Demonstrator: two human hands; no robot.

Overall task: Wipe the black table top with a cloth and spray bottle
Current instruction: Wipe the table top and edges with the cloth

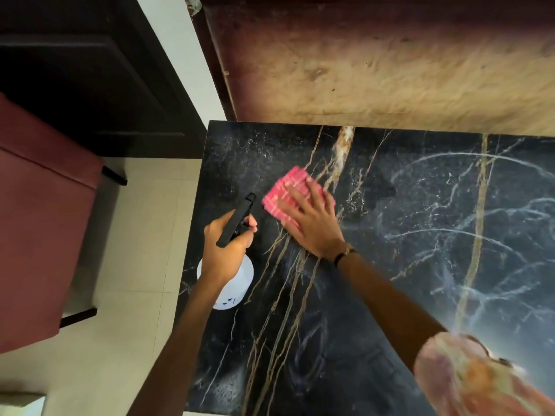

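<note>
The black marble table top point(405, 265) with gold and white veins fills the right and middle of the head view. A folded pink checked cloth point(283, 190) lies on it near the far left corner. My right hand point(312, 223) presses flat on the cloth with straight, spread fingers. My left hand point(223, 250) grips the black trigger head of a white spray bottle point(237, 286) above the table's left edge, its nozzle pointing toward the cloth.
A worn brown wall panel point(375, 61) runs behind the table's far edge. A maroon cushioned seat point(39, 223) stands left on the pale tiled floor point(135, 310). A dark door point(75, 70) is at the far left. Faint curved wipe streaks show on the right.
</note>
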